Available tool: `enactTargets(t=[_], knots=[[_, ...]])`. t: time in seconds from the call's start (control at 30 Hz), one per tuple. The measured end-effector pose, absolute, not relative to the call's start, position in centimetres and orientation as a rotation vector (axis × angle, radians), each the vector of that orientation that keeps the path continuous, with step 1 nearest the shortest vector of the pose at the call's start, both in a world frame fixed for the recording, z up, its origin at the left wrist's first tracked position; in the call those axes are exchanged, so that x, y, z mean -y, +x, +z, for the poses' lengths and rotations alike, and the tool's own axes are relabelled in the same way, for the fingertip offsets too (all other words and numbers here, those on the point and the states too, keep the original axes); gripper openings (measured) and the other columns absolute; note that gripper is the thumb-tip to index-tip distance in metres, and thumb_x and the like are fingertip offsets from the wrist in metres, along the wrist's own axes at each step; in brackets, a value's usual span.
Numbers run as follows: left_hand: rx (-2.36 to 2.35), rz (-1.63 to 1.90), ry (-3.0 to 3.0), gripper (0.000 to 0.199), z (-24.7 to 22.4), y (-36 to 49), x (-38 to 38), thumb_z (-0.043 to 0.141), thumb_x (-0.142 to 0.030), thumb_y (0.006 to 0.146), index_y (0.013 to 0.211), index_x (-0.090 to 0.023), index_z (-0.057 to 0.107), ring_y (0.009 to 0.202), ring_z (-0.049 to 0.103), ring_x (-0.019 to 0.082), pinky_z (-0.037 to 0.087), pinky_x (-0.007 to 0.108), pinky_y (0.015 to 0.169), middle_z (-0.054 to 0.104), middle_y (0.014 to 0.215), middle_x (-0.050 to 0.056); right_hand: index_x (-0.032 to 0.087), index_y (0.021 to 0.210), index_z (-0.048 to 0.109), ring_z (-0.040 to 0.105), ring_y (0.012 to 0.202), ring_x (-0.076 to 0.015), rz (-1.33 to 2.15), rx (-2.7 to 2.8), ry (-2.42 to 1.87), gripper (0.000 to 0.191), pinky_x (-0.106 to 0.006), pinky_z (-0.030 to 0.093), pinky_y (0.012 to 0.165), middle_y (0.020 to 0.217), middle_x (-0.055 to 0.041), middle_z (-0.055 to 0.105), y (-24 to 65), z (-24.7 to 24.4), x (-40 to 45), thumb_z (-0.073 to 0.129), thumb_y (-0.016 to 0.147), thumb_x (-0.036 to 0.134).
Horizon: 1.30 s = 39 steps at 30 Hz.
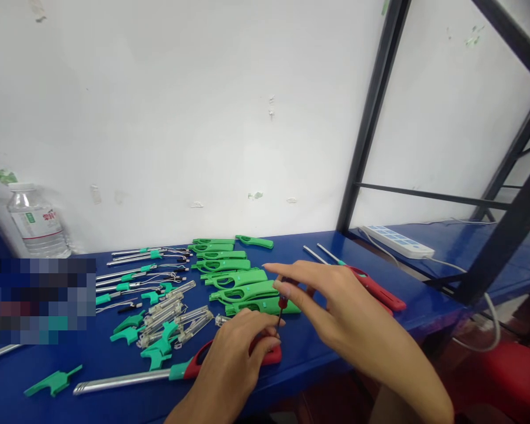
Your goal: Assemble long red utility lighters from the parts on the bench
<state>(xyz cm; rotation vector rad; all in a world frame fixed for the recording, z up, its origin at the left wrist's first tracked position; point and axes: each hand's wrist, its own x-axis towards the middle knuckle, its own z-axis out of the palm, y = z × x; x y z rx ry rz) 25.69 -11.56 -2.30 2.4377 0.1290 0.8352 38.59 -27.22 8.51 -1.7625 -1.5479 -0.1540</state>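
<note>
On the blue table lies a red lighter (198,359) with a teal collar and a long metal tube pointing left. My left hand (242,347) is closed over its red handle near the right end. Above that end, my right hand (318,291) pinches a small screwdriver (282,303) with a dark red handle. The screwdriver stands nearly upright, its shaft reaching down to the handle beside my left fingertips; the tip's exact contact is hidden. Green handle shells (247,291) lie just behind my hands.
Metal tubes with wires (132,274), clear plastic parts (163,315) and teal pieces (55,381) lie left. A water bottle (37,227) stands at back left. Red lighters (375,288), a power strip (397,241) and a black frame post (371,118) are right.
</note>
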Motion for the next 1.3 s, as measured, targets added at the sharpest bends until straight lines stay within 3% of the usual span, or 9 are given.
enactTargets(t=[0.2,0.43,0.63,0.93,1.03,1.17,1.3], knots=[[-0.105,0.886,2.523,0.027,-2.2,25.7,11.6,0.074,0.0,0.091,0.102,-0.025,0.077,0.088,0.081,0.018,0.062,0.027,0.081,0.083,0.095,-0.004,0.032,0.14,0.079,0.08,0.101,-0.018,-0.084,1.541,-1.749,0.029,-0.033,0.055,0.09,0.11,0.0052,0.085,38.6,8.4,27.2,0.064,0.115,0.027],[-0.013,0.976,2.763,0.026,-2.6,22.6,11.5,0.069,-0.016,0.101,0.123,-0.028,0.075,0.096,0.082,0.026,0.067,0.04,0.083,0.084,0.115,0.003,0.035,0.138,0.081,0.08,0.122,-0.0217,-0.054,1.548,-1.687,0.027,-0.034,0.056,0.105,0.13,0.0053,0.087,38.7,7.8,27.1,0.068,0.114,0.03],[0.071,1.006,2.917,0.033,-4.2,20.9,9.6,0.056,-0.011,0.105,0.124,-0.032,0.074,0.098,0.083,0.023,0.067,0.035,0.081,0.083,0.12,0.002,0.04,0.135,0.082,0.079,0.122,-0.0224,0.004,1.508,-1.7,0.027,-0.036,0.056,0.104,0.13,0.0088,0.087,38.5,7.8,26.0,0.073,0.111,0.03],[-0.063,1.127,2.966,0.036,-5.2,20.0,7.7,0.058,-0.014,0.103,0.126,-0.034,0.077,0.099,0.085,0.026,0.072,0.038,0.083,0.084,0.124,0.004,0.032,0.128,0.086,0.079,0.098,-0.0189,-0.006,1.551,-1.684,0.021,-0.031,0.054,0.088,0.112,0.0039,0.088,37.3,8.3,23.5,0.074,0.11,0.029],[-0.057,1.149,2.945,0.036,-5.2,20.0,7.4,0.059,-0.016,0.104,0.128,-0.036,0.076,0.098,0.084,0.026,0.073,0.04,0.083,0.084,0.125,0.003,0.03,0.113,0.086,0.076,0.086,-0.0176,-0.075,1.549,-1.699,0.011,-0.029,0.051,0.077,0.1,0.0035,0.085,37.2,8.0,22.7,0.078,0.108,0.035],[-0.037,1.183,2.908,0.035,-5.0,20.1,7.8,0.056,-0.013,0.105,0.125,-0.033,0.076,0.099,0.084,0.026,0.073,0.041,0.084,0.084,0.122,0.004,0.026,0.088,0.078,0.066,0.07,-0.0168,-0.199,1.506,-1.797,0.031,-0.03,0.043,0.068,0.077,0.0041,0.074,37.7,7.7,22.4,0.081,0.103,0.052],[-0.034,1.208,2.881,0.034,-4.6,20.1,8.4,0.053,-0.012,0.106,0.123,-0.032,0.075,0.099,0.084,0.025,0.072,0.042,0.084,0.083,0.12,0.004,0.027,0.093,0.08,0.066,0.071,-0.0171,-0.187,1.504,-1.802,0.031,-0.031,0.041,0.069,0.078,0.0041,0.073,37.7,7.7,22.4,0.072,0.111,0.051]])
